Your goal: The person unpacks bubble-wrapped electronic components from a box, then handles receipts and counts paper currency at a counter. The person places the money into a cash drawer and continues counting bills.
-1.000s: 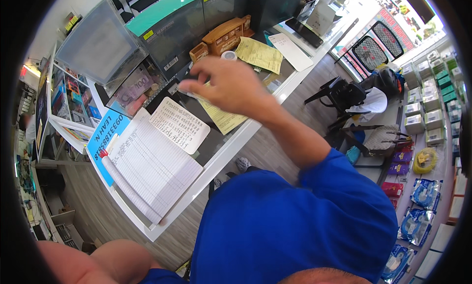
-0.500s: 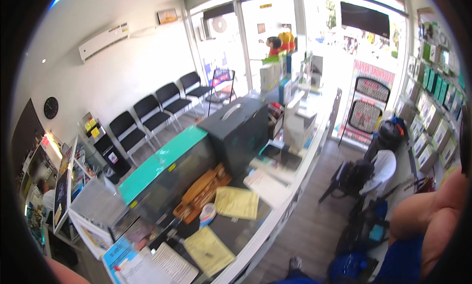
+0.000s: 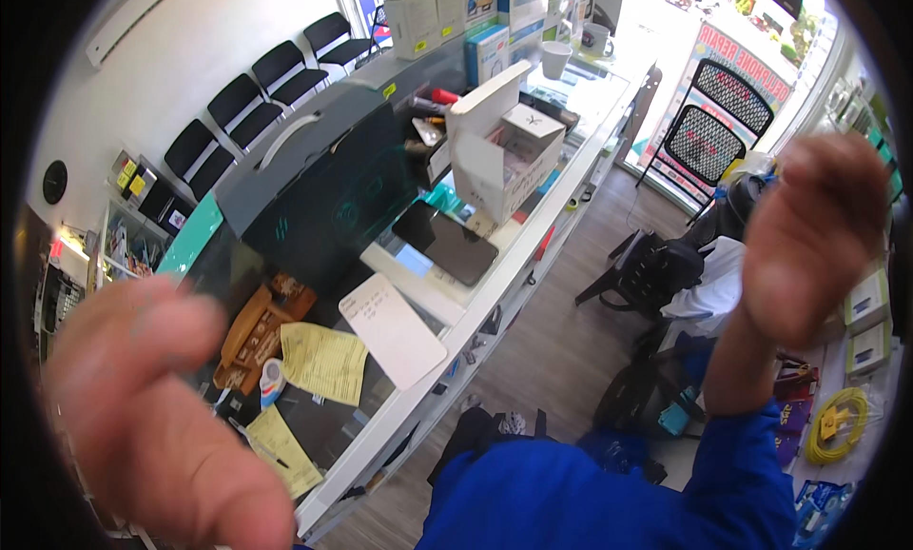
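Raised close in front of the counter's left part is my left hand (image 3: 152,426), blurred, thumb and fingers apart with nothing between them. My right hand (image 3: 808,245) is up at the right, over the seat and shelf side; motion smears its fingers. Neither hand touches anything on the counter. Nearest my left hand lie a carved brown wooden piece (image 3: 255,336), a yellow written sheet (image 3: 323,362), a second yellow sheet (image 3: 285,450) with a pen, and a small white-and-blue item (image 3: 272,381). Farther along are a white card (image 3: 392,329) with handwriting and a dark tablet (image 3: 445,241).
An open white box (image 3: 523,174) and a white cup (image 3: 555,59) stand farther along the glass counter (image 3: 418,398). A large dark grey case (image 3: 314,184) borders its far side. Black chairs (image 3: 247,106) line the wall. Bags (image 3: 656,274) and a yellow cable coil (image 3: 839,426) are at the right.
Both hands have come up into view, the left over the counter's left end, the right at the right side. The view has tilted down, closer to the counter.
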Action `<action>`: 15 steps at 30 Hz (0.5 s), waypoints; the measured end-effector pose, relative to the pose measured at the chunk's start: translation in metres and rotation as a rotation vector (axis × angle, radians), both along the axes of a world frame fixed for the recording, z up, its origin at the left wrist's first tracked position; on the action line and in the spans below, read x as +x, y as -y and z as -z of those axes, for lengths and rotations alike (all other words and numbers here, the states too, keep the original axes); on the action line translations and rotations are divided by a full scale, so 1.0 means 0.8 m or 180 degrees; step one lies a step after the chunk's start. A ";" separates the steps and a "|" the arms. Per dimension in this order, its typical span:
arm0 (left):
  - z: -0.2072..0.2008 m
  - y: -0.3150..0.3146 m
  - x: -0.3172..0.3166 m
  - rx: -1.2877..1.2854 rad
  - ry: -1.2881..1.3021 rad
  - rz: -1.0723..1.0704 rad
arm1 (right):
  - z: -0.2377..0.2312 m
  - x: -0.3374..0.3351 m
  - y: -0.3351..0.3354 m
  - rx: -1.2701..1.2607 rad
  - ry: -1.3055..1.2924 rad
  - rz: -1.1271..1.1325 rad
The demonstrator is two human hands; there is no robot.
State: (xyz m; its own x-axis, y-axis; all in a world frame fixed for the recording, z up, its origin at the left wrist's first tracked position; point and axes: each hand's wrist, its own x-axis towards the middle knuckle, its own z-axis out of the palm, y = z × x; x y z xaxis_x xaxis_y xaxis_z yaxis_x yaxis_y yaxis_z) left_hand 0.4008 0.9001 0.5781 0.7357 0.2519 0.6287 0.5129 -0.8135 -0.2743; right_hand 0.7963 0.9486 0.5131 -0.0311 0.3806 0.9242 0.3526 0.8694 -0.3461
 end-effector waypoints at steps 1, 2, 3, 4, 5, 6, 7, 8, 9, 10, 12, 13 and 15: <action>0.029 -0.023 0.030 -0.0397 0.0355 -0.0224 | 0.012 0.003 -0.042 -0.0338 0.0038 0.0088; 0.055 -0.048 0.064 -0.0762 0.0722 -0.0376 | 0.025 0.011 -0.086 -0.0785 0.0179 0.0272; 0.064 -0.076 0.089 -0.0821 0.0508 -0.0339 | 0.041 0.019 -0.134 -0.1195 0.0621 0.0442; 0.075 -0.107 0.116 -0.0870 0.0271 -0.0311 | 0.058 0.024 -0.176 -0.1750 0.0952 0.0582; 0.087 -0.134 0.138 -0.0963 0.0143 -0.0309 | 0.081 0.025 -0.221 -0.1875 0.1461 0.0666; 0.103 -0.167 0.155 -0.1151 -0.0009 -0.0226 | 0.118 0.026 -0.262 -0.1979 0.1703 0.0721; 0.116 -0.196 0.171 -0.1201 -0.0192 -0.0270 | 0.135 0.026 -0.296 -0.2048 0.1979 0.0793; 0.137 -0.225 0.179 -0.1158 -0.0325 -0.0345 | 0.138 0.015 -0.312 -0.2211 0.2205 0.0838; 0.160 -0.249 0.185 -0.1043 -0.0443 -0.0438 | 0.142 0.006 -0.320 -0.2387 0.2418 0.0896; 0.167 -0.263 0.190 -0.1086 -0.0700 -0.0540 | 0.138 0.006 -0.326 -0.2685 0.2630 0.0910; 0.168 -0.272 0.197 -0.1430 -0.1072 -0.0756 | 0.143 0.014 -0.331 -0.2695 0.2487 0.0785; 0.155 -0.267 0.194 -0.1724 -0.1174 -0.0890 | 0.136 0.015 -0.330 -0.2721 0.2417 0.0715; 0.142 -0.256 0.192 -0.2217 -0.1204 -0.1134 | 0.129 0.040 -0.334 -0.2956 0.2271 0.0535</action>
